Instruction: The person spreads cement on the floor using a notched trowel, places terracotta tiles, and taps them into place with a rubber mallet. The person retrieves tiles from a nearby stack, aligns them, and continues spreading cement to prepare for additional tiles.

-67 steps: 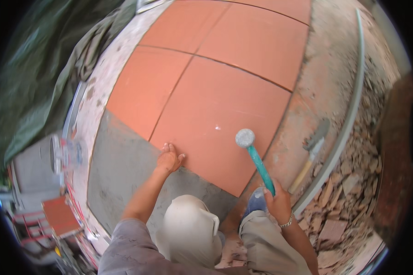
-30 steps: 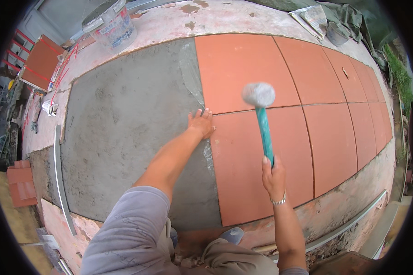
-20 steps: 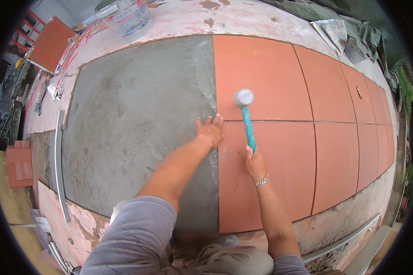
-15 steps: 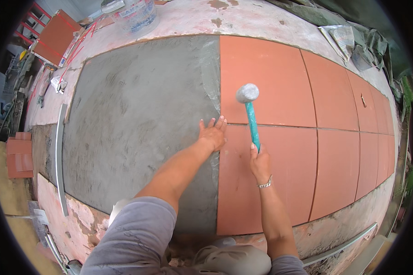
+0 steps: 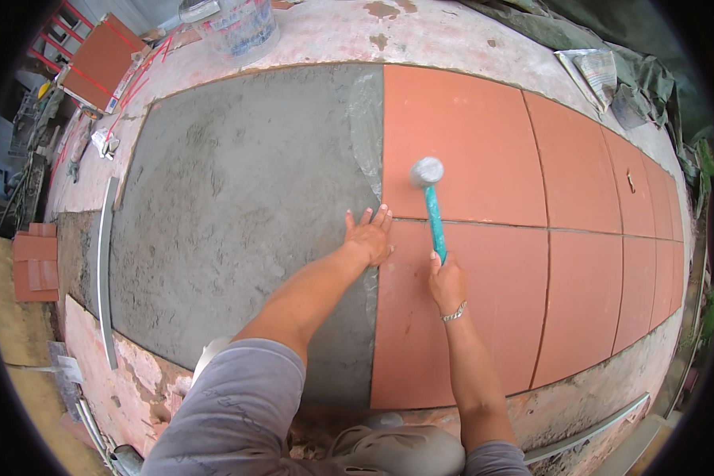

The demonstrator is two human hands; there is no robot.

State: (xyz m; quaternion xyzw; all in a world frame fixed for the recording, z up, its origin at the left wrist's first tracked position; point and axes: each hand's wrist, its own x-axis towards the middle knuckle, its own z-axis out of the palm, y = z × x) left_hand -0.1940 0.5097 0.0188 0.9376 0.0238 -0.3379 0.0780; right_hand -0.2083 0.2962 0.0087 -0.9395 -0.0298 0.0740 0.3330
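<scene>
A mallet with a pale round head and a teal handle [image 5: 435, 222] is gripped near the handle's lower end by my right hand [image 5: 449, 284]. Its head [image 5: 428, 171] is over the far terracotta tile [image 5: 468, 119]; whether it touches the surface I cannot tell. My left hand [image 5: 369, 238] lies with fingers spread at the left edge of the tiles, by the joint between the far tile and the near terracotta tile [image 5: 452, 341]. Under and beside that hand stretches smooth grey wet mortar [image 5: 238, 182].
More laid tiles [image 5: 583, 293] run off to the right. A metal straightedge [image 5: 107, 274] lies along the mortar's left side, another bar [image 5: 591, 432] at the lower right. Behind stand a clear bucket [image 5: 238, 28] and a red-framed cart [image 5: 103, 63]. Stacked tiles [image 5: 36, 266] sit far left.
The mallet's head has dropped slightly toward me, and my right hand has shifted a little. My left hand stays at the tile edge.
</scene>
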